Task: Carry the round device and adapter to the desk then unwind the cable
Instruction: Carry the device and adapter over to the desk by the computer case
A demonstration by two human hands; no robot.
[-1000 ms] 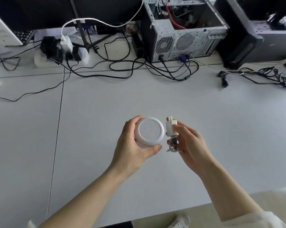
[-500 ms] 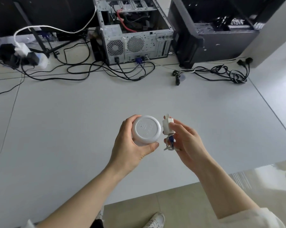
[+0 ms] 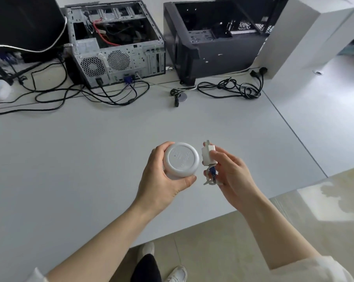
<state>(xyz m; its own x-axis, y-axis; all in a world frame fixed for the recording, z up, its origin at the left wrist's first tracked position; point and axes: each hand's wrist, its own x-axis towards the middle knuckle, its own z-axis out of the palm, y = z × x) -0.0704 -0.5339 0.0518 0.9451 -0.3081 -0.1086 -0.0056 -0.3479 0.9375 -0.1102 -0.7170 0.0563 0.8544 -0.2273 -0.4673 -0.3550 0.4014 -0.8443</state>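
1. Left hand [image 3: 162, 180]: fingers [image 3: 159, 147] curled over the far edge and thumb under the near edge, clamped on the device [image 3: 181, 159], which is held above the desk [image 3: 70, 159].
2. Device: white, round, flat face turned up toward the camera, with faint raised marks on it that are too blurred to read.
3. Right hand [image 3: 232, 171]: fingers [image 3: 216, 154] closed around the adapter [image 3: 208, 152], also above the desk, just right of the device and close to touching it.
4. Adapter: white block, prongs pointing up and away.
5. Cable [image 3: 210, 176]: small white bundle with a blue part, hanging below the adapter against the right palm; it appears to be wound still.
6. Desk: pale grey, bare beneath both hands; its near edge runs diagonally under the forearms, with beige floor [image 3: 253, 231] below.
7. Far side of desk, left: open silver PC case [image 3: 119, 47], rear fans facing the camera, black leads [image 3: 70, 96] trailing from it.
8. Far side, right: black case [image 3: 212, 41], open, with a tangle of black cord [image 3: 233, 88] in front.
9. Far right: white panel [image 3: 306, 33] leaning at an angle.
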